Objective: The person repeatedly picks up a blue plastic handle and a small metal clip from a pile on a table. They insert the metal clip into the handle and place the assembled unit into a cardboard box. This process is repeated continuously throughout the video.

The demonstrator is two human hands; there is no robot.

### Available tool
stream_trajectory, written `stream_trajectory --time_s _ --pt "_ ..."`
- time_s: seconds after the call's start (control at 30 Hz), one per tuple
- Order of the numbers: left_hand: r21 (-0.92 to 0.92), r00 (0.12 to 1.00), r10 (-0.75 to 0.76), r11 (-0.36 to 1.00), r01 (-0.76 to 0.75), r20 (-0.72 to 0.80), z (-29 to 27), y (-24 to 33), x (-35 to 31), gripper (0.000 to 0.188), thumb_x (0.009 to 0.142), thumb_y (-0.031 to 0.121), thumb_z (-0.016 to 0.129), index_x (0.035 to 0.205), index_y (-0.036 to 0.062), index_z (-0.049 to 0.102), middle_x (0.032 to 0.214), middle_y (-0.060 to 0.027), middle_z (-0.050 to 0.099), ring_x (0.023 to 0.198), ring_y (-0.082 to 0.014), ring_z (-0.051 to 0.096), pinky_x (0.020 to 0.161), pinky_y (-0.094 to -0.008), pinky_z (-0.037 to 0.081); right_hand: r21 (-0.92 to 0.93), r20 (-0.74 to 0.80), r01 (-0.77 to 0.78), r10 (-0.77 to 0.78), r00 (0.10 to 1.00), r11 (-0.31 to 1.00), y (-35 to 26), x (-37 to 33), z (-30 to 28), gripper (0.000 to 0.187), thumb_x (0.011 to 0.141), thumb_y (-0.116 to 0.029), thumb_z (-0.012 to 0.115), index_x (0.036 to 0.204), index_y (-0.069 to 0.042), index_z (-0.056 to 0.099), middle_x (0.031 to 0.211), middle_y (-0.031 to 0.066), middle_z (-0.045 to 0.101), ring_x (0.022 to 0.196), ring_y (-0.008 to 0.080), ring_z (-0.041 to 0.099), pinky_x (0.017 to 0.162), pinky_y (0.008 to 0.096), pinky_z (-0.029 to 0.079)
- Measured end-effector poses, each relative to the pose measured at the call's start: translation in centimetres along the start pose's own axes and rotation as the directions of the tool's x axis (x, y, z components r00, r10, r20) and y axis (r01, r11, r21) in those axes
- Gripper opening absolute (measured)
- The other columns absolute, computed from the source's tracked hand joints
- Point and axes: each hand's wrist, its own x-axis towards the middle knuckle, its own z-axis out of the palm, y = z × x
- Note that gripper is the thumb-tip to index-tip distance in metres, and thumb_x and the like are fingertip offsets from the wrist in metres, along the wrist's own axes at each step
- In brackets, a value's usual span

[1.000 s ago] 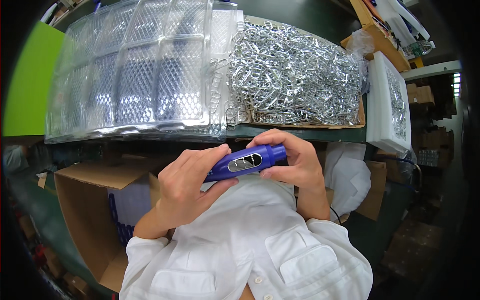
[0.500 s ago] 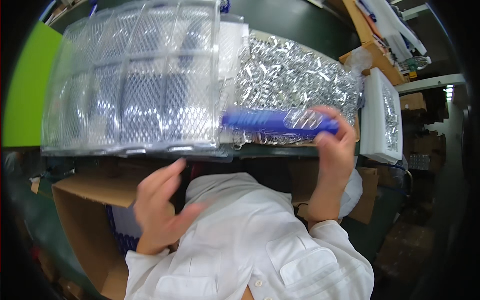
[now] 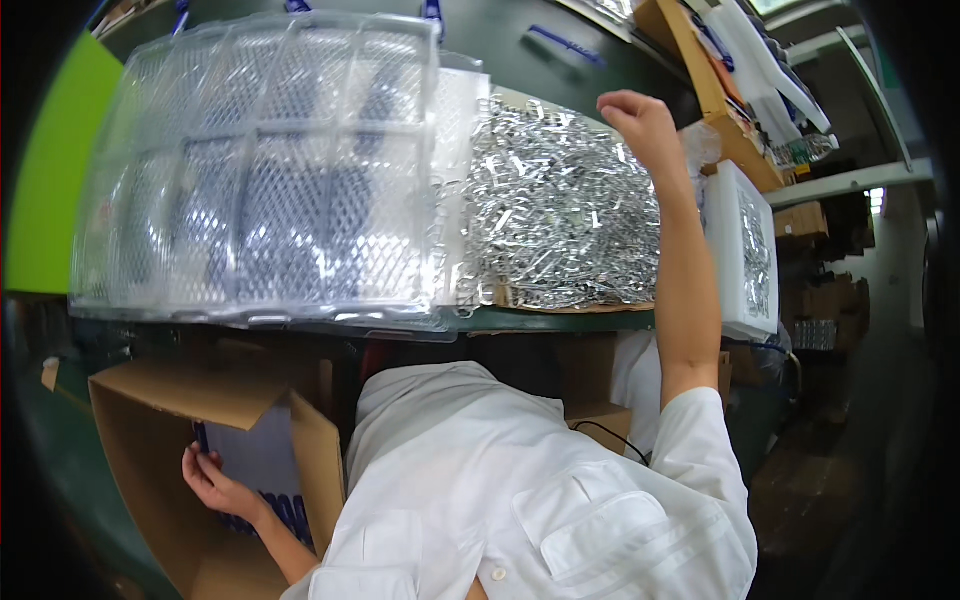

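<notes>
My right hand [image 3: 645, 125] reaches over the far right part of the heap of small silver metal pieces [image 3: 570, 205]. Its fingers are curled together with nothing visible in them. Beyond it, apart from the fingers, a long slim blue plastic piece [image 3: 565, 45] is over the dark green bench top. Down at the left, my left hand [image 3: 215, 485] is inside an open cardboard box [image 3: 145, 385]. Its fingertips close on the dark blue edge of a plastic piece [image 3: 202, 436]; most of that piece is hidden. More blue pieces [image 3: 285, 512] lie beside a pale sheet [image 3: 258, 455] in the box.
Stacked clear plastic trays [image 3: 255, 220] with blue pieces showing through cover the left of the bench. A white foam box [image 3: 740, 250] holding silver pieces stands right of the heap. Behind it is a wooden shelf [image 3: 740, 150]. A green panel [image 3: 55, 180] borders the far left.
My right hand has swung up and away, and the blue piece it held is now apart from it, farther back. My left hand has dropped from before the trays into the cardboard box.
</notes>
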Motion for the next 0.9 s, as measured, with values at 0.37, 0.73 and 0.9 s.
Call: stream_trajectory --time_s 0.37,0.73,0.9 --pt "0.151 0.903 -0.257 0.934 0.323 -0.344 -11.6 -25.1 2.8 0.029 0.102 0.013 0.065 0.130 0.0039 0.067 0.112 -0.0090 0.073 0.087 -0.0200 0.069 0.076 -0.0307 0.054 0.082 0.406 0.156 -0.176 0.897 0.984 4.6 -0.5 4.1 0.023 0.103 -0.013 0.066 0.119 0.002 0.071 0.104 0.0051 0.072 0.097 0.0115 0.063 0.093 0.0287 0.050" --pt "0.875 0.906 -0.048 0.285 -0.391 0.420 -7.1 -26.4 9.6 0.052 0.091 0.015 0.068 0.141 0.0075 0.060 0.138 -0.0139 0.064 0.117 -0.0379 0.065 0.093 -0.0467 0.060 0.265 -0.019 -0.027 0.033 0.999 0.964 -5.4 -14.5 -2.9 0.031 0.110 -0.014 0.058 0.137 -0.001 0.068 0.117 0.0044 0.070 0.093 0.0059 0.059 0.077 0.0198 0.045" --pt "0.809 0.833 0.015 0.228 -0.541 0.553 -9.2 -26.5 11.4 0.049 0.089 0.014 0.068 0.137 0.0103 0.060 0.135 -0.0152 0.061 0.118 -0.0378 0.063 0.087 -0.0495 0.062 0.247 0.044 -0.066 0.057 0.997 0.967 -6.0 -21.0 -3.0 0.032 0.109 -0.010 0.057 0.138 -0.002 0.069 0.123 0.0039 0.068 0.087 0.0031 0.051 0.074 0.0187 0.040"
